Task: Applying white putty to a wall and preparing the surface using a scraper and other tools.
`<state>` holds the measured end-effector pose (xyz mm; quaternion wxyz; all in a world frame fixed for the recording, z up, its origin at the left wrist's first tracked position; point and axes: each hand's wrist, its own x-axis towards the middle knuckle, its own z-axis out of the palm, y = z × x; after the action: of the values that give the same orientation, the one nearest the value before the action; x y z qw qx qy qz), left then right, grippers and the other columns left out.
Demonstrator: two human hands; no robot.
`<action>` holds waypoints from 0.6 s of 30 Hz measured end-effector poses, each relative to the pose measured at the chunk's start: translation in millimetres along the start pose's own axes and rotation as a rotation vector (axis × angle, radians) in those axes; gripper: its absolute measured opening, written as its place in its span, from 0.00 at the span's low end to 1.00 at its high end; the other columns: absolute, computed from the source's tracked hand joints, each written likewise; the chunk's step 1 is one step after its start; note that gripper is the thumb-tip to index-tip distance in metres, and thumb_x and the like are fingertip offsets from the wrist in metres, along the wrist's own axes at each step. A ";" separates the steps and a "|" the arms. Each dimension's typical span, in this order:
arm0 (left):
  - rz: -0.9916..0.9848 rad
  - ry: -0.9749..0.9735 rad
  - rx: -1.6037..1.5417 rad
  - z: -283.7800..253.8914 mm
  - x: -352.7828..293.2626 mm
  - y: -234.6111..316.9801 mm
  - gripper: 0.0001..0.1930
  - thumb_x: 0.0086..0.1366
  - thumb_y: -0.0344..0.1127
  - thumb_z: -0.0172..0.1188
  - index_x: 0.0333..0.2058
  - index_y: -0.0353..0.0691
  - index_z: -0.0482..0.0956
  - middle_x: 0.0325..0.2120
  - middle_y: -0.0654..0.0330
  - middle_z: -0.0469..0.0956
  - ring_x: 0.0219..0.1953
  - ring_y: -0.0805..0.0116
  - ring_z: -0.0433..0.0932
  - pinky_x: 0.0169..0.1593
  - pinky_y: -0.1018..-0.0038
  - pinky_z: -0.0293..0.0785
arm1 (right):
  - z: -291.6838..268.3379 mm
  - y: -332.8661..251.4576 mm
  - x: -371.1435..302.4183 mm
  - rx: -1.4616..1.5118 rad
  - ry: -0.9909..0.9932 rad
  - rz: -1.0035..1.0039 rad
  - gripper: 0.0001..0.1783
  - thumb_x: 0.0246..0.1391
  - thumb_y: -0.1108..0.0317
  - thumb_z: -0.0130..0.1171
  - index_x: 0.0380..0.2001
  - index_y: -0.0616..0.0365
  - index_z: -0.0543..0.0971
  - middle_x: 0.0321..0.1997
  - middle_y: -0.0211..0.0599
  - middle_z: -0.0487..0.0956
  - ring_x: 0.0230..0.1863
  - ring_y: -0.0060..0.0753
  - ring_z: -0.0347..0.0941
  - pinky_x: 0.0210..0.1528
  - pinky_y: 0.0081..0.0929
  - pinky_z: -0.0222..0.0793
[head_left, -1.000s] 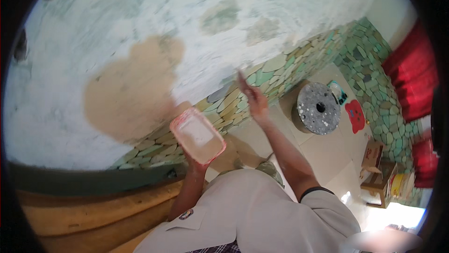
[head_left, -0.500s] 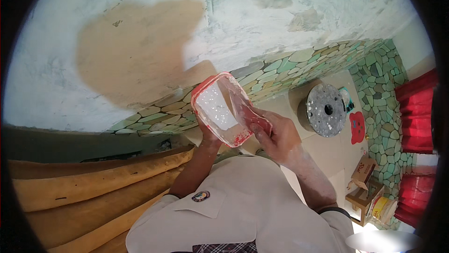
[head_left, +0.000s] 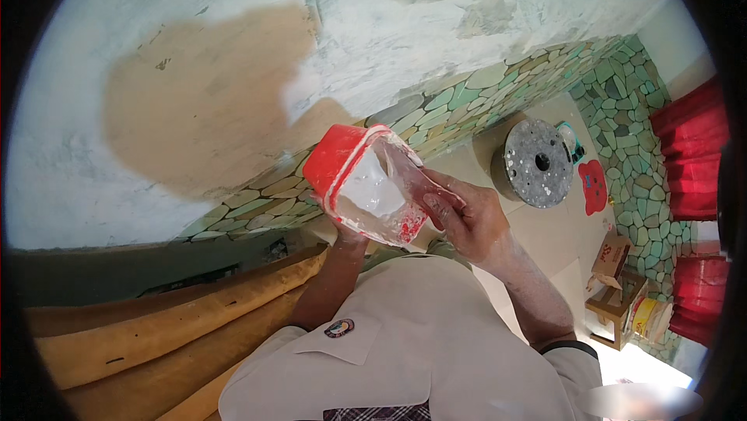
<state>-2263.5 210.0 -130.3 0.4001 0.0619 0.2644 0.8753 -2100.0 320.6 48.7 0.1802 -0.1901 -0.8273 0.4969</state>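
Observation:
A red plastic tub (head_left: 330, 163) with a paste-smeared rim is tilted in front of my chest, its opening turned toward me. White paste (head_left: 372, 194), probably wall putty, lies inside. My left hand (head_left: 348, 233) grips the tub from below and behind; most of its fingers are hidden. In my right hand (head_left: 476, 222) is a flat, wide spreader (head_left: 403, 174) smeared with paste, its blade reaching into the tub along the right side. The right thumb presses on the spreader's near face, and white residue coats that hand and forearm.
Ahead rises a patchy whitish wall (head_left: 218, 16) above a band of green stone-pattern covering (head_left: 459, 94). A speckled grey round drum (head_left: 537, 164) stands on the tiled floor, near a red mat (head_left: 594, 187). A cardboard box (head_left: 611, 259), red curtains (head_left: 689, 156) and yellow-brown fabric (head_left: 179, 328) flank me.
The tub has tipped further, showing more of its red outer side, and the paste has shifted within it. The spreader stays in the tub. My view has turned slightly.

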 end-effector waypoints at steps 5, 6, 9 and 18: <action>-0.046 -0.022 -0.030 -7.3 1.1 -5.4 0.45 0.58 0.76 0.36 0.62 0.45 0.58 0.59 0.58 0.63 0.61 0.59 0.62 0.63 0.59 0.58 | -1.9 -7.0 -4.7 0.136 -0.019 0.021 0.18 0.58 0.73 0.51 0.52 0.66 0.71 0.28 0.52 0.78 0.24 0.37 0.75 0.30 0.27 0.70; -0.055 -0.025 -0.036 -8.3 1.3 -7.5 0.46 0.58 0.76 0.36 0.62 0.45 0.58 0.59 0.58 0.63 0.61 0.59 0.62 0.63 0.59 0.58 | -3.0 -6.9 -4.4 0.138 -0.015 0.021 0.18 0.58 0.73 0.51 0.52 0.66 0.71 0.28 0.52 0.78 0.24 0.37 0.75 0.30 0.27 0.70; -0.081 -0.034 -0.054 -13.1 4.0 -10.3 0.46 0.58 0.77 0.36 0.62 0.45 0.58 0.59 0.58 0.63 0.61 0.59 0.62 0.63 0.59 0.58 | -5.2 -6.4 -4.1 0.160 -0.135 0.175 0.17 0.59 0.73 0.51 0.52 0.65 0.71 0.25 0.48 0.77 0.22 0.32 0.74 0.28 0.26 0.69; -0.144 -0.053 -0.115 -28.0 1.7 -16.6 0.46 0.57 0.77 0.36 0.62 0.45 0.58 0.59 0.58 0.63 0.61 0.58 0.62 0.63 0.59 0.57 | 18.9 0.6 -22.4 0.390 0.001 0.231 0.17 0.61 0.72 0.50 0.52 0.66 0.71 0.22 0.33 0.78 0.16 0.16 0.67 0.19 0.18 0.64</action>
<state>-2262.5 208.6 -162.8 0.4719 0.0429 0.2069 0.8559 -2089.8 295.5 37.3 0.1558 -0.2455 -0.6880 0.6649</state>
